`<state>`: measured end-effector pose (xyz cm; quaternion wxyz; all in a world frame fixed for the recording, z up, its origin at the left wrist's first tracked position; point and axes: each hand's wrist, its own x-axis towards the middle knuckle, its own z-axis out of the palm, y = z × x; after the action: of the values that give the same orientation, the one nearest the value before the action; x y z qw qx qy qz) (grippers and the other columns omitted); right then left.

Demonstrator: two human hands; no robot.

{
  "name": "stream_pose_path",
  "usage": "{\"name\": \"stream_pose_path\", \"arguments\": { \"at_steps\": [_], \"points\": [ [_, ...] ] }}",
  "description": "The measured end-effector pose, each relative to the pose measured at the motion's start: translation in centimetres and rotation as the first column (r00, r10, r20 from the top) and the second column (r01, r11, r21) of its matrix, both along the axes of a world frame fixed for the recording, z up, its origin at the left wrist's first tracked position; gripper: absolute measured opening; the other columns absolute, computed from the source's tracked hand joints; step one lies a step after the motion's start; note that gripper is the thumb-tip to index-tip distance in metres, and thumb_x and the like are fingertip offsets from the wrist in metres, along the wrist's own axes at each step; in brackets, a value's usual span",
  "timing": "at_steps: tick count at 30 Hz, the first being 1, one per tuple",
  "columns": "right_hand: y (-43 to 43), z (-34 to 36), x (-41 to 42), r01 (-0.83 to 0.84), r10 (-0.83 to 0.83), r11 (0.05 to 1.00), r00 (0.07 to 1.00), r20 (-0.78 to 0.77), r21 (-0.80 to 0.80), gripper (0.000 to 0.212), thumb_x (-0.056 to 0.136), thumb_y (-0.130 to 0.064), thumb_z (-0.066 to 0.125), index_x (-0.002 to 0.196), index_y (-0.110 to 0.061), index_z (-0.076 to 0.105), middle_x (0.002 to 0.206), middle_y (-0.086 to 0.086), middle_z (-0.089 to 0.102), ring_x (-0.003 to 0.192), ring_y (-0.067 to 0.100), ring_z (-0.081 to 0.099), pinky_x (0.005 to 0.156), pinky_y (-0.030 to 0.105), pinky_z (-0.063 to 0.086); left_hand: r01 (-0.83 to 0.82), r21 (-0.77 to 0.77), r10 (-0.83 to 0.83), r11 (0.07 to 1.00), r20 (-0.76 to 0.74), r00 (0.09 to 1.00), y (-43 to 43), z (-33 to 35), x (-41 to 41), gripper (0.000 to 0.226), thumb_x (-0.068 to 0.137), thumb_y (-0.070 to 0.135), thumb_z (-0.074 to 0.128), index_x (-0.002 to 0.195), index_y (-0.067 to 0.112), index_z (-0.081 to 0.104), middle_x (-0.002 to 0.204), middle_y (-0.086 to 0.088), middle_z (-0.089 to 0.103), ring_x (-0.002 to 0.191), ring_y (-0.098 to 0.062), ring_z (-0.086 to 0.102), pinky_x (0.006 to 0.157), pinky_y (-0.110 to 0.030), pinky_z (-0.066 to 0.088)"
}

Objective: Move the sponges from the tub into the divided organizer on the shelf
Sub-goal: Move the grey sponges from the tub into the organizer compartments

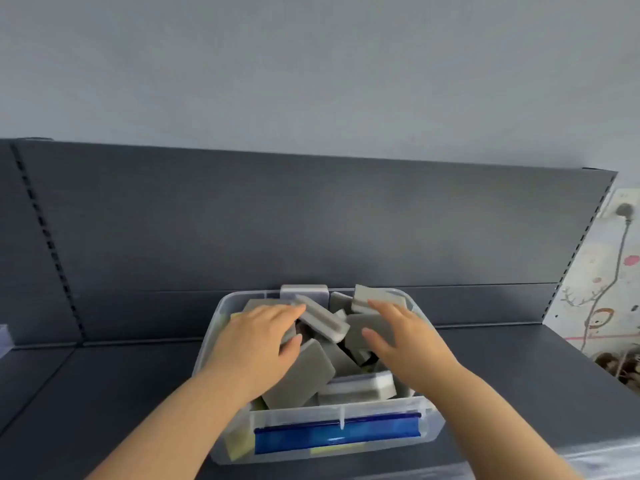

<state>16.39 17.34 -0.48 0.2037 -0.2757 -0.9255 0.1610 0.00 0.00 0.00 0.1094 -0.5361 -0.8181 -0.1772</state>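
Your hands reach into the clear tub [298, 415] on the dark shelf [104, 375], where grey sponges [299, 375] lie heaped. Your left hand [256, 341] lies over the pile, thumb tucked under; whether it grasps a sponge cannot be told. Your right hand [401, 337] rests on the sponges, fingers straight and released.
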Motion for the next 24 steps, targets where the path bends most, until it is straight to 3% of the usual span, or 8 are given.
{"name": "stream_pose_path", "arguments": {
  "at_steps": [16,21,24],
  "points": [
    [8.1,-0.5,-2.9,0.049,-0.048,0.999,0.995,0.088,-0.016,0.045,0.092,-0.038,0.048,0.134,-0.024,0.041,0.137,-0.001,0.046,0.123,0.019,0.044,0.099,0.03,0.036,0.073,-0.078,-0.084,0.994,-0.145,0.986,2.5,-1.3,-1.8,0.05,0.092,0.05,0.029,0.141,0.041,0.025,0.141,0.022,0.035,0.128,0.0,0.032,0.103,-0.023,0.03],
    [12.4,-0.8,-6.4,0.042,-0.024,0.996,0.975,0.219,-0.077,0.045,0.092,-0.036,0.048,0.134,-0.021,0.041,0.135,0.006,0.046,0.121,0.024,0.045,0.095,0.034,0.039,0.011,-0.083,-0.024,0.997,-0.147,0.989,3.5,-0.3,-1.8,0.044,0.086,0.042,0.052,0.13,0.032,0.051,0.127,0.015,0.055,0.116,-0.007,0.051,0.091,-0.029,0.043],
    [14.2,-1.2,-8.3,0.003,0.036,0.994,0.931,0.363,-0.106,0.043,0.092,-0.038,0.049,0.131,-0.019,0.045,0.132,0.009,0.048,0.117,0.028,0.048,0.095,0.035,0.041,-0.039,-0.087,0.024,0.995,-0.168,0.986,4.2,-0.2,-2.1,0.044,0.083,0.041,0.058,0.126,0.032,0.055,0.123,0.014,0.058,0.112,-0.008,0.055,0.086,-0.03,0.046]
  ]
}}
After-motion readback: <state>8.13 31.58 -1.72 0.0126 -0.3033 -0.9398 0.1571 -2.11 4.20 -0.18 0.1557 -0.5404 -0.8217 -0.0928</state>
